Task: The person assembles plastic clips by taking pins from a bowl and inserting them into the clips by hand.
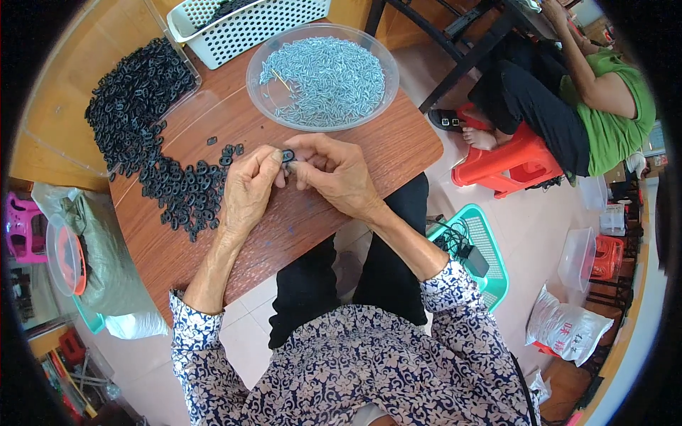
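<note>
Above the wooden table, both my hands meet at one small black oval plastic part [288, 155]. My left hand [250, 186] pinches it between thumb and fingers. My right hand [335, 174] has its fingertips curled in against the same part; whether a smaller piece sits between them is hidden. Left of my hands lies a big heap of similar black plastic parts [138, 106], with loose ones trailing toward my left wrist. Beyond my right hand stands a round clear tub [253, 89] full of small silvery-blue metal pins [330, 78]; a thin yellowish stick [280, 78] lies on them.
A white perforated basket [245, 37] stands at the table's far edge. Right of my legs, a green basket [497, 263] holds black cables and an adapter. Another person in a green top [618, 106] sits on a red stool [508, 167]. Filled sacks [110, 248] stand at left.
</note>
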Demonstrator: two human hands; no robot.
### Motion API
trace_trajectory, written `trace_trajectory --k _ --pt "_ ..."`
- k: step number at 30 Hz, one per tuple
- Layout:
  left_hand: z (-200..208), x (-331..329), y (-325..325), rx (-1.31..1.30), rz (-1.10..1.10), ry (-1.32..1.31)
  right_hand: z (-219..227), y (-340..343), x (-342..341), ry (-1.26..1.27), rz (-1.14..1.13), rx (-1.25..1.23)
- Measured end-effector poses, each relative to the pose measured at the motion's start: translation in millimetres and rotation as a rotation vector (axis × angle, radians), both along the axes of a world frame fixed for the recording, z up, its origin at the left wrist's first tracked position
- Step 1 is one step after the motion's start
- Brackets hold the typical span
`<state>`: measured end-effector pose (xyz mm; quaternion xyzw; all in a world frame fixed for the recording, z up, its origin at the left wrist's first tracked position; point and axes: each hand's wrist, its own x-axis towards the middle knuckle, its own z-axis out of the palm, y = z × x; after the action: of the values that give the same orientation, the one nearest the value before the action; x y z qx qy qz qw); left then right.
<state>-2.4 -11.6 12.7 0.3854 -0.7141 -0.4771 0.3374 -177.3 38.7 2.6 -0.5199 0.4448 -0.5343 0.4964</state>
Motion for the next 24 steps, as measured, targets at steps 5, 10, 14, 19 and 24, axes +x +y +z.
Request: trace_trajectory --k 5,10,14,19,24 --pt "1.0 -1.7 1.1 0.064 -0.032 0.008 0.4 1.2 -0.5 -0.035 -0.012 0.004" --pt "1.6 2.3 -1.6 0.123 -0.069 0.015 -0.4 0.4 -0.8 -0.013 -0.004 0.01" --pt "-0.1 3.8 -3.3 0.238 -0.053 0.04 -1.1 1.1 0.8 0.061 0.017 -0.021" --pt "-2.6 4.8 -2.7 0.197 -0.072 0.067 2.8 -0.5 5.1 0.286 -0.044 -0.203" --pt "0.3 2.5 -3.0 0.18 -0.082 0.083 2.0 0.0 4.6 0.318 -0.065 -0.227"
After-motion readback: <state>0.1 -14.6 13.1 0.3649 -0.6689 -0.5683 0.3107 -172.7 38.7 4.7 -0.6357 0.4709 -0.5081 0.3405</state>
